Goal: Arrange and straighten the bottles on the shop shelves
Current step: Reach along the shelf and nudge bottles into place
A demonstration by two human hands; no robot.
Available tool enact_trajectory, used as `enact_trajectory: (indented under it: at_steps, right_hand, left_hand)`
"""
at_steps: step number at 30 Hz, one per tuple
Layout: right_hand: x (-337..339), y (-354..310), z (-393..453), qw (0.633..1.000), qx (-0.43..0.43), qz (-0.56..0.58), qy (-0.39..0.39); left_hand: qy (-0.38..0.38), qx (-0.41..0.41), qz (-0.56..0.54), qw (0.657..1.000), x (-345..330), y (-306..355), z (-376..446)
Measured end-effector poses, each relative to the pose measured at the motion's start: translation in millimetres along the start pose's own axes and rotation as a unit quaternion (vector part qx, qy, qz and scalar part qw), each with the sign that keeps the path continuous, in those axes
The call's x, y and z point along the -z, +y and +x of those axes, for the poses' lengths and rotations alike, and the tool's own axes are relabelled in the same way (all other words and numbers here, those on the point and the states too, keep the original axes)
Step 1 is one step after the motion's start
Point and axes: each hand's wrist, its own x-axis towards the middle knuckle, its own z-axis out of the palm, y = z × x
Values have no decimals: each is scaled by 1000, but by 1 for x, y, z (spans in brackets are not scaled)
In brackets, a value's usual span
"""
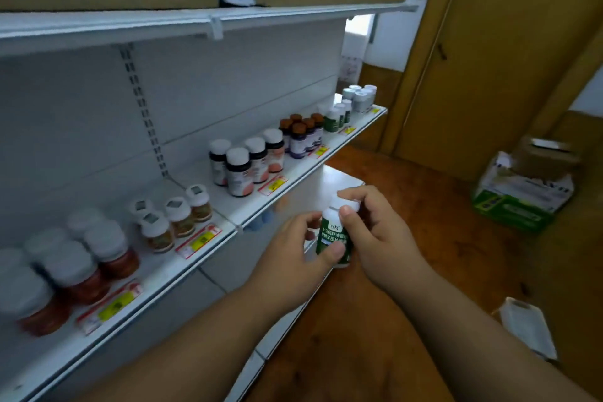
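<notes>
White shelving unit point(202, 21), wooden floor point(424, 206), tan door point(489, 59), cardboard boxes point(522, 192)

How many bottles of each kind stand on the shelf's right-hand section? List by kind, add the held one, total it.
Dark bottles with white caps: 4
Brown-capped bottles: 5
Green-labelled shelf bottles: 3 visible
Pale grey bottles: 4 visible
Held green bottle, gripped by left hand and right hand: 1
Total: 17

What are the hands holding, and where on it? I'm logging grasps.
Both grip one green-labelled bottle: left hand at its lower body, right hand round its white cap end.
</notes>
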Motion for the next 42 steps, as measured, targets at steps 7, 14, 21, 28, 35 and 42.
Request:
enact_trajectory:
  at_steps: [7,14,21,28,35,42]
  right_hand:
    - [43,82,92,1000,-24,7,11]
    - [69,147,214,999,-41,-9,32]
    - [106,215,328,998,-45,21,31]
    - [123,303,478,998,21,2,-56]
    - [100,335,607,976,133,13,-173]
    - [46,361,676,928,174,-75,-322]
  left_hand:
    - [-17,-6,11,1000,-55,-12,114]
    - [-19,-22,29,999,-75,-35,262]
    - [-6,-43,80,996,-100,-40,390]
    - [128,-13,135,982,-135,-62,505]
    - [251,64,297,919,-151,-67,570]
    - [176,290,423,840,-156,-92,619]
